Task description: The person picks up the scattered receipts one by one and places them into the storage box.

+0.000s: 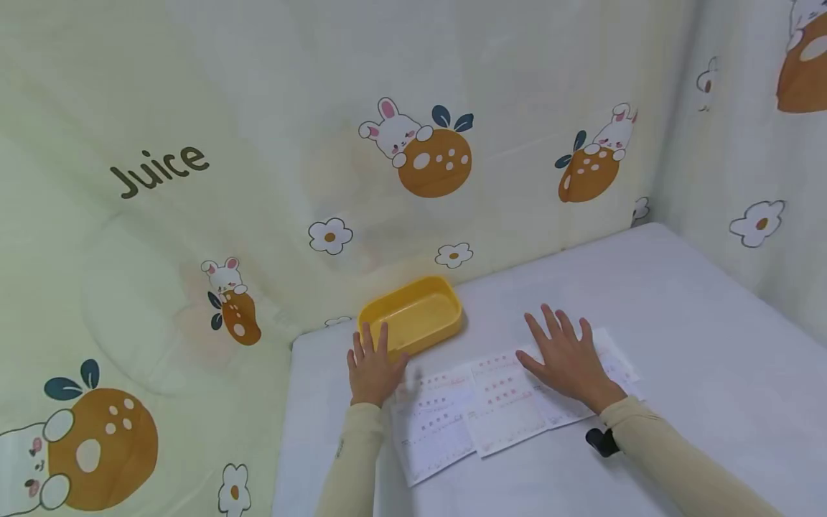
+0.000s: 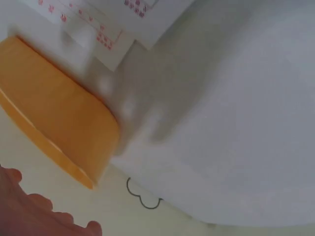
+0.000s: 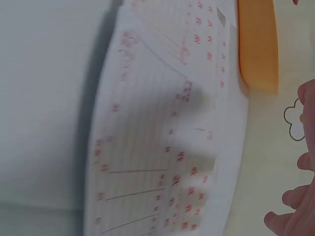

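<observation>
Papers (image 1: 507,415) overlap on the near side of the tray (image 1: 413,319), partly beneath the right hand (image 1: 571,364), fingers spread, holding nothing. Left hand (image 1: 375,375), also spread and ungripping, is at the tray's near left corner; contact cannot be told.

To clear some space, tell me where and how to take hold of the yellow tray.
Probably pinch the right end wall of the yellow tray, right grip coming from the right: its raised rim is uncovered, the far side sits near the printed cloth, and the left grip partly hides the near-left corner.
</observation>
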The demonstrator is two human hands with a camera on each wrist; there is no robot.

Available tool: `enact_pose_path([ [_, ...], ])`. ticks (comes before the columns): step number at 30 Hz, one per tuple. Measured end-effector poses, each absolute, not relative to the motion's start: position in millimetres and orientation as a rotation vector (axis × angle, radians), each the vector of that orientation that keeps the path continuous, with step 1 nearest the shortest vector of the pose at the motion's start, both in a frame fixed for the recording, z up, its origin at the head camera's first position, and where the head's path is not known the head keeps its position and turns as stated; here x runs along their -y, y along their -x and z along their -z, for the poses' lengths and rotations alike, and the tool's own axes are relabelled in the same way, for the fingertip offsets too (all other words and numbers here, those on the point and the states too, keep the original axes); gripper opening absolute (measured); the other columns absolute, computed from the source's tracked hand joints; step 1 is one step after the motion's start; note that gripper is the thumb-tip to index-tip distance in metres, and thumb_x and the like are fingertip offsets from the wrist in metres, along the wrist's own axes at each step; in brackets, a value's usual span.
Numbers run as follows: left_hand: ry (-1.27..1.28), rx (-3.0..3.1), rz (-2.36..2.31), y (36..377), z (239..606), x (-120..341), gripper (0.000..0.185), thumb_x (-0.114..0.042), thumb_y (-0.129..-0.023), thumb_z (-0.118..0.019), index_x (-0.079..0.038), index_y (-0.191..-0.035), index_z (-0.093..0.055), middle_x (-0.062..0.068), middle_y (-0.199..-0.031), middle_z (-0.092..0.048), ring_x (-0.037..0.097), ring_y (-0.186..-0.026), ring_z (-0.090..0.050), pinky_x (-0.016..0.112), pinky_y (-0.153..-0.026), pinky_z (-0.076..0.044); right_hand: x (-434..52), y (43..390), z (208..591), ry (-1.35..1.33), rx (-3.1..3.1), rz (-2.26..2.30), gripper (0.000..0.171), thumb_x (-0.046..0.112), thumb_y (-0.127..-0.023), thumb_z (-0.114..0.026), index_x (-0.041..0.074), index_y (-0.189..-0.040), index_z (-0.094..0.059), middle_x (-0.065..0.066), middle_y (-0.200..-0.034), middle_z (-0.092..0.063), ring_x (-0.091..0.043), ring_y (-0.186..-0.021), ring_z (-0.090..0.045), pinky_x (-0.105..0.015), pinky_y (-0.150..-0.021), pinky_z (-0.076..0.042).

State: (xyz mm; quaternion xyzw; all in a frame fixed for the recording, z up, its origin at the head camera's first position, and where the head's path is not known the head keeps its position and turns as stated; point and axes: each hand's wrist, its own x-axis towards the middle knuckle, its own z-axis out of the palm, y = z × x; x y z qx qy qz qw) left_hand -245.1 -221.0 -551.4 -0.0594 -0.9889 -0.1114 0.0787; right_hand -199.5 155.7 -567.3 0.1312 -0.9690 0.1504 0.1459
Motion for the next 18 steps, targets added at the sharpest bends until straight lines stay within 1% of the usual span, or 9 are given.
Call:
enact_pose_path([
  [4,0.170,3.001,0.302,254.8,554.0,225.9,0.075,-0.059,-0.106,-0.052,-0.020,-0.169,-0.036,0.022,-0.174,-0.022,0.051,-0.159,-0.016,0.070,-0.121,-0.023,-165.0,185.3,574.0,-0.348,2.791,-0.430,0.076,0.047,-0.100,-0.068,0.001,-0.158,-0.049,-0.032,-0.161,-0.041,-0.055,-0.145,-0.037,-0.081,-0.110,-0.023],
  [8,0.135,3.055,0.367,259.5,553.3,225.9,0.072,-0.056,-0.108,-0.048,-0.019,-0.169,-0.036,0.020,-0.175,-0.021,0.050,-0.160,-0.013,0.070,-0.123,-0.018,-175.7,174.9,580.7,-0.304,2.789,-0.398,0.074,0.046,-0.099,-0.069,0.002,-0.157,-0.051,-0.032,-0.160,-0.042,-0.055,-0.145,-0.036,-0.081,-0.111,-0.023],
  [10,0.130,3.065,0.452,260.3,553.6,225.6,0.072,-0.051,-0.109,-0.049,-0.015,-0.169,-0.035,0.022,-0.175,-0.020,0.051,-0.159,-0.013,0.071,-0.123,-0.018,-182.0,170.3,584.1,-0.279,2.776,-0.388,0.074,0.045,-0.098,-0.070,0.002,-0.155,-0.053,-0.032,-0.159,-0.043,-0.055,-0.145,-0.037,-0.080,-0.110,-0.023],
  [13,0.143,3.029,0.654,259.7,557.0,225.8,0.071,-0.043,-0.109,-0.051,-0.006,-0.167,-0.034,0.028,-0.172,-0.022,0.052,-0.158,-0.017,0.074,-0.121,-0.019,-193.5,161.4,589.5,-0.241,2.751,-0.384,0.072,0.042,-0.095,-0.074,0.000,-0.151,-0.057,-0.033,-0.155,-0.047,-0.055,-0.143,-0.039,-0.080,-0.109,-0.025],
  [16,0.183,2.944,0.818,261.1,567.1,229.6,0.076,-0.044,-0.108,-0.051,0.002,-0.165,-0.032,0.035,-0.168,-0.026,0.055,-0.155,-0.021,0.077,-0.117,-0.022,-207.6,151.2,594.2,-0.201,2.739,-0.388,0.069,0.038,-0.094,-0.076,-0.003,-0.147,-0.059,-0.036,-0.149,-0.050,-0.057,-0.138,-0.041,-0.079,-0.107,-0.028],
  [18,0.171,2.893,0.895,262.9,570.6,229.9,0.078,-0.043,-0.107,-0.054,0.005,-0.164,-0.031,0.037,-0.166,-0.027,0.056,-0.155,-0.019,0.076,-0.118,-0.020,-217.8,144.0,596.4,-0.167,2.736,-0.400,0.066,0.035,-0.093,-0.077,-0.005,-0.144,-0.059,-0.038,-0.144,-0.053,-0.058,-0.134,-0.045,-0.078,-0.105,-0.032],
])
